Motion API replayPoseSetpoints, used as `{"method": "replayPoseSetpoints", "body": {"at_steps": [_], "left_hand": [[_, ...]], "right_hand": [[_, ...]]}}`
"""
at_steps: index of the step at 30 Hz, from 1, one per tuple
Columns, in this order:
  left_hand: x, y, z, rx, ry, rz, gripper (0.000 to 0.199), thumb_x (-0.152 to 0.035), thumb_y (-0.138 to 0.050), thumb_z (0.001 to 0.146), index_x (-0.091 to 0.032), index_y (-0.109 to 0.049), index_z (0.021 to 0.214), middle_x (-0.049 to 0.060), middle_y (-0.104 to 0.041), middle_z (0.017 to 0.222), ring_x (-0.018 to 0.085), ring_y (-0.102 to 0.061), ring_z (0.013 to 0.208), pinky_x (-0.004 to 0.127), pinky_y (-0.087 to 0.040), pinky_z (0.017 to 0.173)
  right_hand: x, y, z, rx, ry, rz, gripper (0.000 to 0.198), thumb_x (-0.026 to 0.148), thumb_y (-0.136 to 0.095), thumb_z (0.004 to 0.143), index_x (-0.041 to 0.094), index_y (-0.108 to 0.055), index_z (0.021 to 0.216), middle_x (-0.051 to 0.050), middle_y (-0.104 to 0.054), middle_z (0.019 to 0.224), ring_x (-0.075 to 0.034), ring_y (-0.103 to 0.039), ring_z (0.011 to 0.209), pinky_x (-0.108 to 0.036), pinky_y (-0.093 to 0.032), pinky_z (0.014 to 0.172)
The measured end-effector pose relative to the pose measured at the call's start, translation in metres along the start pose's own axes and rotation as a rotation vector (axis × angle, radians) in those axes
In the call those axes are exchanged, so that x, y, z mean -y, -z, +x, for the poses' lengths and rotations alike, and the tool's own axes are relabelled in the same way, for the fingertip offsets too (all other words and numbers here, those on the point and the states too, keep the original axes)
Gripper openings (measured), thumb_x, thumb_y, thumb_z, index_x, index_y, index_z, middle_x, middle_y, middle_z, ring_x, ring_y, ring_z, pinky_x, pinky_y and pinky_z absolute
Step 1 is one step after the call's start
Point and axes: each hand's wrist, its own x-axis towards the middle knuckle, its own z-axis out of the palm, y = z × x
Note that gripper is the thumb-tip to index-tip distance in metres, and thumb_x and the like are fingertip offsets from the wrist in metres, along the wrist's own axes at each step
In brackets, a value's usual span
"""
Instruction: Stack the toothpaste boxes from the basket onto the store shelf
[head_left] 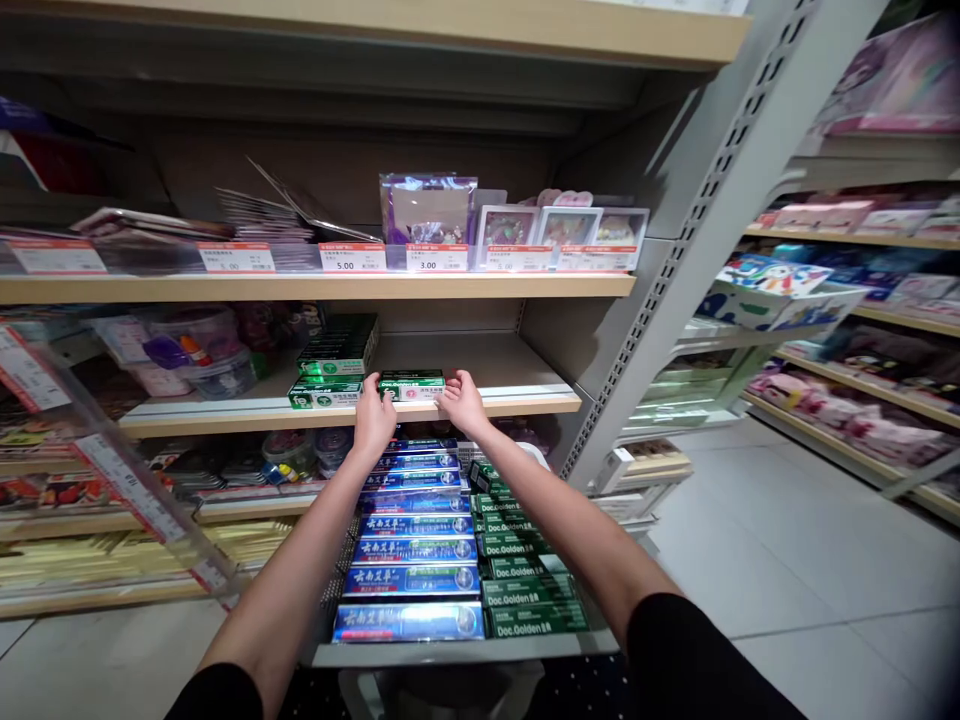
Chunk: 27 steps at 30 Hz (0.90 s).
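Both my hands are at the front edge of the middle shelf, one at each end of a green and white toothpaste box. The fingers of my left hand press on its left end. My right hand pinches the right end. Just left of that box, more green boxes are stacked on the shelf, the lower ones with white fronts. Below my arms is a basket holding rows of blue toothpaste boxes on the left and dark green Doc.Golden boxes on the right.
Above runs a shelf edge with price labels, packets and small framed boxes. Plastic tubs stand at the left. A slotted metal upright rises at the right, beyond it stocked shelves and a tiled floor.
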Motion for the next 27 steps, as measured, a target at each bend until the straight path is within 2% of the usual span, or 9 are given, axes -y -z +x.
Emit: {"method": "replayPoseSetpoints", "body": {"at_steps": [3,6,8,11,15,18,21,24,27], "left_hand": [[-0.009,0.011,-0.014,0.016,-0.08,0.021,0.052,-0.021,-0.048,0.091,-0.013,-0.036,0.14,0.021,-0.05,0.138,0.031,-0.05,0.128,0.047,-0.041,0.105],[-0.026,0.024,-0.037,-0.007,-0.18,0.003,0.05,-0.022,-0.047,0.092,-0.017,-0.038,0.141,0.016,-0.044,0.145,0.028,-0.04,0.137,0.045,-0.035,0.112],[-0.042,0.027,-0.053,0.022,-0.254,-0.031,0.044,-0.023,-0.047,0.092,-0.02,-0.045,0.136,0.013,-0.048,0.142,0.026,-0.042,0.135,0.043,-0.035,0.113],[-0.065,0.013,-0.072,0.248,-0.319,-0.094,0.032,-0.026,-0.05,0.091,-0.021,-0.056,0.122,0.009,-0.058,0.128,0.024,-0.053,0.123,0.04,-0.042,0.107],[-0.086,-0.034,-0.083,0.653,-0.298,-0.034,0.035,-0.031,-0.058,0.085,-0.018,-0.06,0.118,0.01,-0.062,0.119,0.023,-0.059,0.112,0.035,-0.046,0.1],[-0.093,-0.071,-0.081,0.94,-0.276,0.188,0.051,-0.04,-0.065,0.079,-0.014,-0.06,0.123,0.015,-0.061,0.124,0.028,-0.059,0.115,0.035,-0.046,0.098],[-0.097,-0.097,-0.076,1.18,-0.251,0.397,0.06,-0.047,-0.068,0.073,-0.014,-0.061,0.123,0.017,-0.065,0.121,0.031,-0.062,0.109,0.035,-0.049,0.09],[-0.1,-0.106,-0.071,1.243,-0.254,0.425,0.061,-0.045,-0.07,0.07,-0.016,-0.061,0.123,0.014,-0.069,0.114,0.028,-0.066,0.1,0.031,-0.05,0.082],[-0.101,-0.094,-0.067,1.179,-0.301,0.363,0.061,-0.046,-0.067,0.072,-0.018,-0.06,0.126,0.012,-0.067,0.112,0.027,-0.065,0.097,0.03,-0.05,0.081]], "right_hand": [[0.001,0.035,-0.005,-0.007,0.021,0.061,0.057,0.023,-0.07,0.07,0.018,-0.046,0.122,-0.012,-0.062,0.116,-0.02,-0.063,0.108,-0.036,-0.05,0.098],[-0.002,0.085,-0.021,-0.005,0.093,-0.002,0.04,0.033,-0.068,0.076,0.018,-0.055,0.11,-0.01,-0.067,0.107,-0.019,-0.065,0.1,-0.037,-0.052,0.093],[-0.008,0.118,-0.037,-0.015,0.067,-0.144,0.03,0.037,-0.063,0.08,0.018,-0.059,0.102,-0.008,-0.069,0.098,-0.019,-0.067,0.091,-0.035,-0.054,0.085],[-0.018,0.151,-0.06,0.023,-0.043,-0.533,0.019,0.032,-0.059,0.083,0.016,-0.062,0.094,-0.008,-0.07,0.094,-0.018,-0.066,0.084,-0.029,-0.052,0.077],[-0.032,0.153,-0.078,0.247,-0.265,-1.043,0.021,0.028,-0.055,0.087,0.012,-0.065,0.097,-0.014,-0.072,0.098,-0.022,-0.067,0.088,-0.028,-0.047,0.075],[-0.04,0.139,-0.08,0.332,-0.325,-1.141,0.029,0.027,-0.058,0.086,0.009,-0.065,0.107,-0.02,-0.07,0.109,-0.027,-0.066,0.098,-0.028,-0.046,0.078],[-0.045,0.131,-0.078,0.359,-0.336,-1.143,0.028,0.021,-0.061,0.082,0.009,-0.068,0.106,-0.021,-0.069,0.112,-0.029,-0.066,0.1,-0.028,-0.047,0.079],[-0.044,0.132,-0.078,0.371,-0.342,-1.113,0.026,0.012,-0.065,0.075,0.01,-0.071,0.101,-0.019,-0.071,0.108,-0.027,-0.068,0.096,-0.027,-0.047,0.077],[-0.036,0.141,-0.082,0.36,-0.332,-1.065,0.027,0.009,-0.064,0.074,0.014,-0.071,0.1,-0.013,-0.073,0.104,-0.024,-0.068,0.093,-0.025,-0.047,0.078]]}}
